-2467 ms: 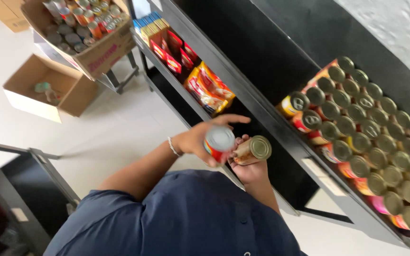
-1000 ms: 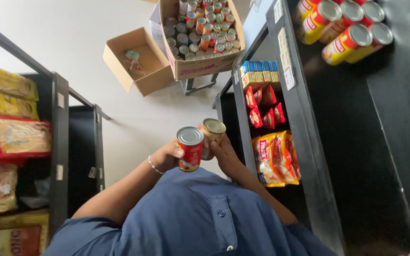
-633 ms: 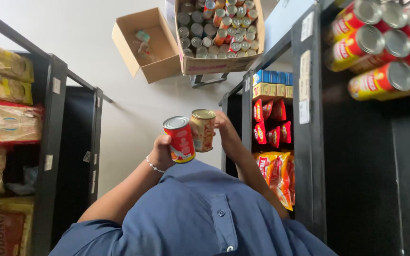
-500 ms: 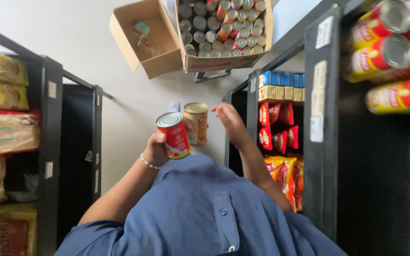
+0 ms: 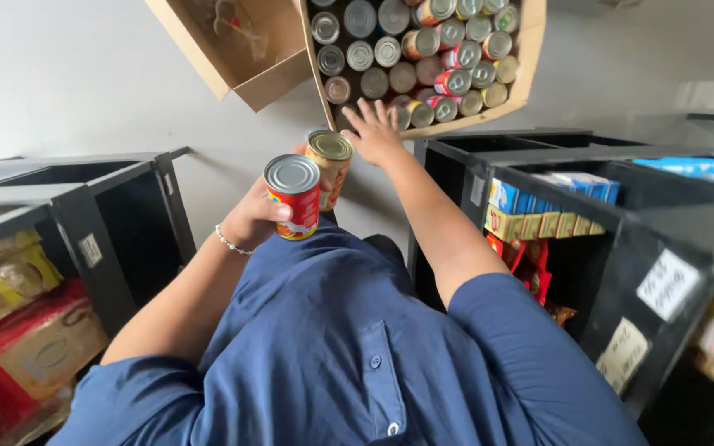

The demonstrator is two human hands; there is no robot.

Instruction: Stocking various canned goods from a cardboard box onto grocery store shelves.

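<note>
Black shelves (image 5: 621, 206) flank the aisle. Cardboard box (image 5: 530, 49) ahead holds round metal tins (image 5: 423, 49). Right hand (image 5: 378, 132) reaches toward it, fingers spread, grip empty. Left hand (image 5: 258, 216) grips a red can (image 5: 293, 196) with a yellow can (image 5: 330, 165) just behind it.

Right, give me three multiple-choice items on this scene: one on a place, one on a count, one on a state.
1. Where is the right hand?
A. at the cardboard box of cans
B. on a black shelf
C. on the shirt

2. How many cans does the left hand hold?
A. none
B. two
C. four

3. How are the right hand's fingers?
A. fisted
B. closed on a can
C. spread, empty

Answers: 1 A, it reaches the box's near edge. 2 B, a red can and a yellowish can. 3 C, fingers splayed, nothing gripped.
</note>
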